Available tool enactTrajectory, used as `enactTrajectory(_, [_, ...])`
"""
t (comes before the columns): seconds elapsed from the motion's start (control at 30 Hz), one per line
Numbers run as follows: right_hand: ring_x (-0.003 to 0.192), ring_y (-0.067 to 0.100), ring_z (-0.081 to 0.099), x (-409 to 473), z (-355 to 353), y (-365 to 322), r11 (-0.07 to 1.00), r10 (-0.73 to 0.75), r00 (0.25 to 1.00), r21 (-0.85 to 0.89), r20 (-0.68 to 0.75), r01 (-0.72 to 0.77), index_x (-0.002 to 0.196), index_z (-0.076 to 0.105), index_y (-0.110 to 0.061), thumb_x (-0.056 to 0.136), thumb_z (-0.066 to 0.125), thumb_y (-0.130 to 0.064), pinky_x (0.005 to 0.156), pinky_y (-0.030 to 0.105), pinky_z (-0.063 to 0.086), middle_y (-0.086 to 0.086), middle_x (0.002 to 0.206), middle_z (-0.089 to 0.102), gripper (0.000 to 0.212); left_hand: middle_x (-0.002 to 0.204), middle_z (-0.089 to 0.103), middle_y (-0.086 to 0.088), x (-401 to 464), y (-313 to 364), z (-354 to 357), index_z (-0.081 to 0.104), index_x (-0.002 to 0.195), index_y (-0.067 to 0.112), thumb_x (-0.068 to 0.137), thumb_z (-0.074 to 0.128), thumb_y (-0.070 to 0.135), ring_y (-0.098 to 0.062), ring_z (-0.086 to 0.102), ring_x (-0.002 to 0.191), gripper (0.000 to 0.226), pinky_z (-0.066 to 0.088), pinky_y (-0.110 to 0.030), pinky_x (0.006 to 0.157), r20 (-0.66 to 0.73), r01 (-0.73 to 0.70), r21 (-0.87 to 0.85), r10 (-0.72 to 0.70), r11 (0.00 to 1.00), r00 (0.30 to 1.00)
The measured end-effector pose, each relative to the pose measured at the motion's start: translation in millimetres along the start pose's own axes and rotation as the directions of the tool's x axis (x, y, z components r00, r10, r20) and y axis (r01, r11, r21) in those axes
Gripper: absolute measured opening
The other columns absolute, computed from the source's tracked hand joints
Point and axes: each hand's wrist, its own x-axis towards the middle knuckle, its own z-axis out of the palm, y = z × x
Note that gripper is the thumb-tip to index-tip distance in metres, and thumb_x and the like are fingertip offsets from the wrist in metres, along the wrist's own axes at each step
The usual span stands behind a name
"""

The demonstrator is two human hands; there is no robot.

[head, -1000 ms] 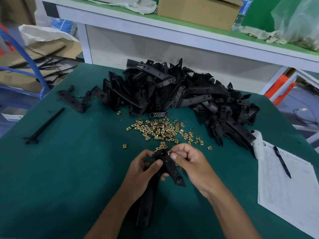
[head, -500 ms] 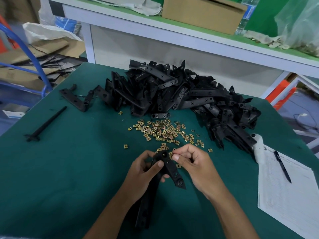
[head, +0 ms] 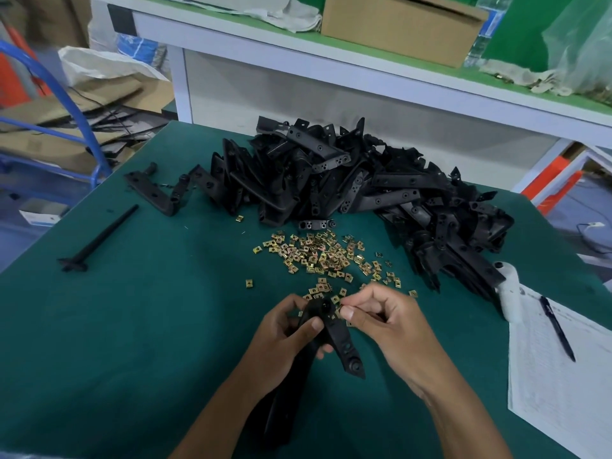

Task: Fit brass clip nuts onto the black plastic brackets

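Head view: left hand (head: 281,336) grips bracket (head: 337,339), long axis near-to-far

bracket pile (head: 364,190) behind clip nuts (head: 321,256) | papers (head: 563,369) right of both

A green-covered table (head: 132,342) fills the lower frame. At upper centre lies a heap of black plastic brackets (head: 347,187), with scattered brass clip nuts (head: 318,256) just below it. At left lie 1 separate bracket (head: 155,190) and a black rod (head: 99,240). At right sit printed sheets (head: 556,385) with a pen (head: 556,326) on top
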Motion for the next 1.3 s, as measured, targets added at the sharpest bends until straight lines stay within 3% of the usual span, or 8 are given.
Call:
enactTrajectory(0.17, [0.093,0.013,0.073,-1.4,1.0,0.1,0.997,0.022,1.000,0.068,-0.012,-0.021,0.085,0.073,-0.023,0.090,0.073,-0.015,0.084,0.021,0.053,0.001,0.091,0.078,0.009,0.081,0.073,-0.018,0.6,-1.8,-2.9,0.058,0.092,0.019,0.091,0.074,0.041,-0.024,0.067,0.066,0.027,0.054,-0.030,0.065,0.021,0.010,-0.005,-0.010,1.000,1.000])
enactTrajectory(0.3, [0.081,0.032,0.074,-6.8,17.8,4.1,0.999,-0.046,0.983,0.014,-0.177,0.049,0.085,0.072,-0.024,0.092,0.072,-0.017,0.080,0.053,0.057,0.005,0.086,0.077,0.009,0.080,0.072,-0.017,4.5,3.7,-1.2,0.056,0.091,0.016,0.088,0.076,0.044,-0.025,0.067,0.065,0.034,0.054,-0.031,0.063,-0.008,0.025,-0.005,-0.025,1.000,1.000])
enactTrajectory(0.37, [0.075,0.037,0.072,-10.5,24.7,7.2,0.997,-0.078,0.969,-0.031,-0.234,0.072,0.086,0.072,-0.024,0.091,0.072,-0.017,0.074,0.057,0.057,0.004,0.083,0.076,0.009,0.081,0.072,-0.015,3.6,5.8,-1.5,0.057,0.088,0.021,0.087,0.076,0.044,-0.025,0.069,0.065,0.030,0.055,-0.032,0.063,-0.006,0.032,0.024,-0.032,0.999,0.999])
enactTrajectory(0.53, [0.082,0.009,0.073,-8.9,16.0,8.2,0.984,0.054,0.991,0.178,-0.124,-0.031,0.089,0.075,-0.019,0.088,0.072,-0.017,0.069,0.015,0.053,-0.002,0.087,0.078,0.004,0.084,0.074,-0.012,-1.0,5.0,-2.1,0.057,0.091,0.021,0.092,0.072,0.038,-0.024,0.071,0.068,0.023,0.058,-0.032,0.066,0.004,0.065,0.066,-0.065,0.996,0.998])
enactTrajectory(0.77, [0.078,0.025,0.075,-11.5,30.0,12.1,0.984,0.016,0.980,0.179,-0.198,0.020,0.094,0.076,-0.025,0.091,0.072,-0.018,0.072,0.033,0.061,0.001,0.087,0.077,0.009,0.080,0.074,-0.009,0.2,6.3,-3.4,0.061,0.087,0.027,0.089,0.073,0.035,-0.020,0.070,0.065,0.016,0.058,-0.029,0.064,-0.039,0.061,0.044,-0.059,0.997,0.997])
enactTrajectory(0.97, [0.068,0.012,0.058,-15.2,32.0,17.7,0.982,0.070,0.984,0.183,-0.166,-0.039,0.101,0.077,-0.040,0.084,0.073,-0.033,0.062,0.023,0.048,0.008,0.075,0.067,0.018,0.081,0.072,-0.010,0.0,5.5,-2.3,0.051,0.097,0.004,0.090,0.068,0.025,-0.023,0.069,0.066,0.028,0.058,-0.032,0.065,-0.095,0.068,0.056,-0.062,0.996,0.993])
enactTrajectory(1.13, [0.051,-0.002,0.044,-16.2,34.3,19.2,0.992,0.016,0.983,0.130,-0.185,0.008,0.100,0.076,-0.029,0.091,0.072,-0.020,0.052,0.010,0.038,-0.027,0.056,0.053,0.014,0.082,0.071,-0.010,-1.1,5.7,0.4,0.050,0.097,0.001,0.090,0.064,0.016,-0.023,0.069,0.068,0.022,0.059,-0.033,0.066,-0.104,0.047,0.039,-0.043,0.998,0.994])
enactTrajectory(1.3, [0.054,-0.004,0.048,-16.0,40.1,16.2,0.997,-0.072,0.977,0.020,-0.203,0.077,0.103,0.074,-0.028,0.094,0.070,-0.015,0.054,0.005,0.038,-0.030,0.061,0.055,0.017,0.080,0.071,-0.008,-2.5,7.8,2.5,0.049,0.095,0.000,0.085,0.073,0.030,-0.021,0.069,0.068,0.040,0.057,-0.030,0.065,-0.130,-0.003,0.029,0.007,1.000,0.991])
